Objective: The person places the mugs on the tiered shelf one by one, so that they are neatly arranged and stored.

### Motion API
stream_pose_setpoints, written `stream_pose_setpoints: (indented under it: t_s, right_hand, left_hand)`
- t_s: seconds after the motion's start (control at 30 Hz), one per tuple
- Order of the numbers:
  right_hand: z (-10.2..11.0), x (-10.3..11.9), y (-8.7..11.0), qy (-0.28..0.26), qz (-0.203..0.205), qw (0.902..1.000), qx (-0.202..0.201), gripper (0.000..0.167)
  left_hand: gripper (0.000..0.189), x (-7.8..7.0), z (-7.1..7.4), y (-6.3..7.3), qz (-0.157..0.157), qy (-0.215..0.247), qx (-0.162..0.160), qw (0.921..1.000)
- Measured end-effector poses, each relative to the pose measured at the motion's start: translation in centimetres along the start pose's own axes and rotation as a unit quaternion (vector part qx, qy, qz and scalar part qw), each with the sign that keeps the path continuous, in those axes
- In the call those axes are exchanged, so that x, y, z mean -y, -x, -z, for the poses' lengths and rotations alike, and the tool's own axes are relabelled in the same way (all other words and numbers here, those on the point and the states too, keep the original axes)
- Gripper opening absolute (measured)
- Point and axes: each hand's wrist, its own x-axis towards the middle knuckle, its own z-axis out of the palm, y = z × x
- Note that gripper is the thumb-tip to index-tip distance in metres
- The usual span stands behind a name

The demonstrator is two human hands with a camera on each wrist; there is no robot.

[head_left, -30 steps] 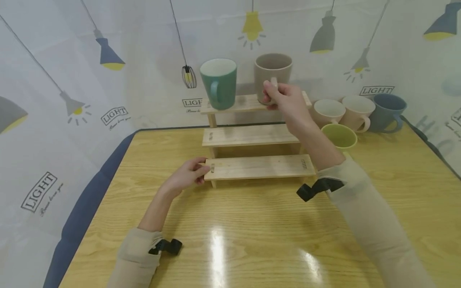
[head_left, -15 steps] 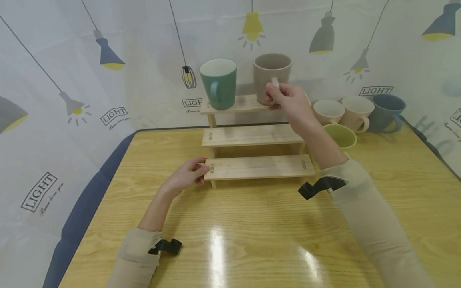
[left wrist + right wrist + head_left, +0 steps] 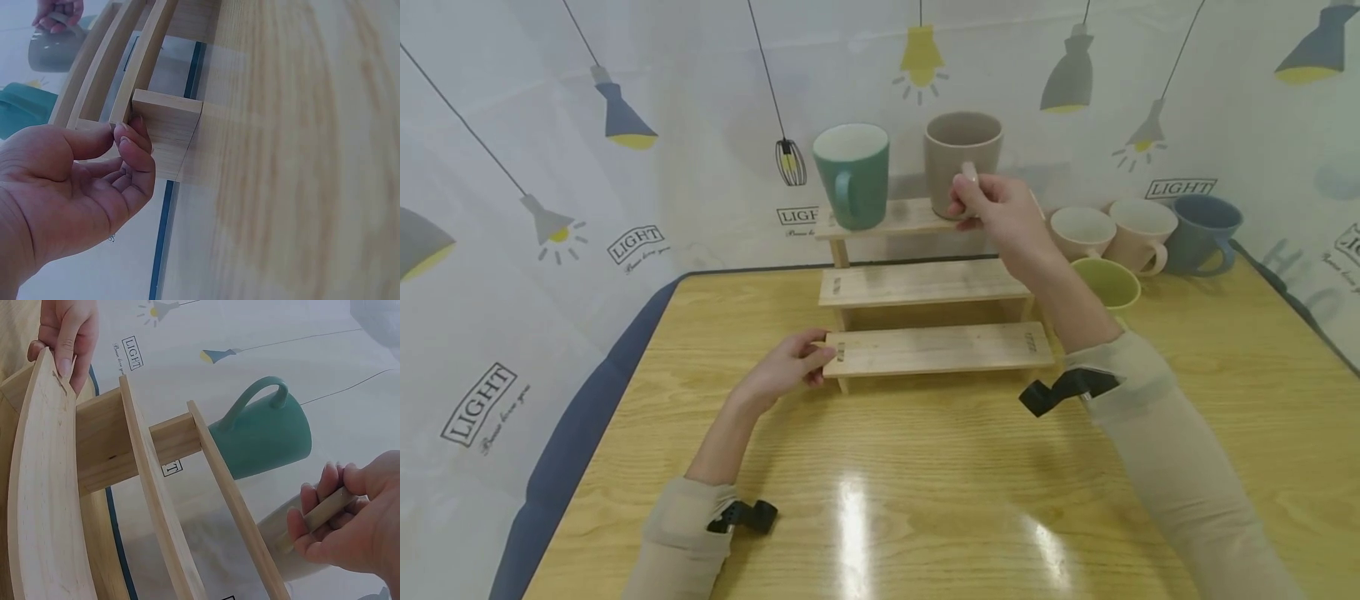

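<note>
A three-tier wooden shelf [image 3: 936, 350] stands on the table. On its top tier sits a teal mug [image 3: 863, 187] at the left, handle facing forward. To the right of it a taupe mug [image 3: 951, 158] is on the same tier, and my right hand [image 3: 1003, 221] pinches its handle between thumb and fingers. In the right wrist view that handle [image 3: 328, 509] shows between the fingertips. My left hand [image 3: 786, 364] grips the left end of the bottom tier, thumb on top and fingers curled beneath, as the left wrist view shows.
Right of the shelf several mugs stand close together: a white one [image 3: 1082, 229], a pale pink one [image 3: 1142, 233], a blue one [image 3: 1206, 233] and a yellow-green one [image 3: 1108, 287], partly behind the right forearm. A white curtain [image 3: 700, 125] with printed lamps hangs behind the table [image 3: 925, 483].
The right hand shifts very slightly on the taupe mug's handle while the mug stays on the top tier. The left hand keeps its grip on the shelf. The whole view drifts slightly.
</note>
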Motion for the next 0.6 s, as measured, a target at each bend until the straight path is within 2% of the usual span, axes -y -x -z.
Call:
stream_pose_setpoints:
  t_s: [0.33, 0.6]
  right_hand:
    - [-0.28, 0.06, 0.12, -0.014, 0.005, 0.9999, -0.001, 0.035]
    - [0.29, 0.47, 0.65, 0.037, -0.01, 0.9988, -0.031, 0.044]
  left_hand:
    - [0.06, 0.17, 0.03, 0.05, 0.003, 0.002, 0.001, 1.0]
    - [0.059, -0.13, -0.01, 0.11, 0.008, 0.003, 0.002, 1.0]
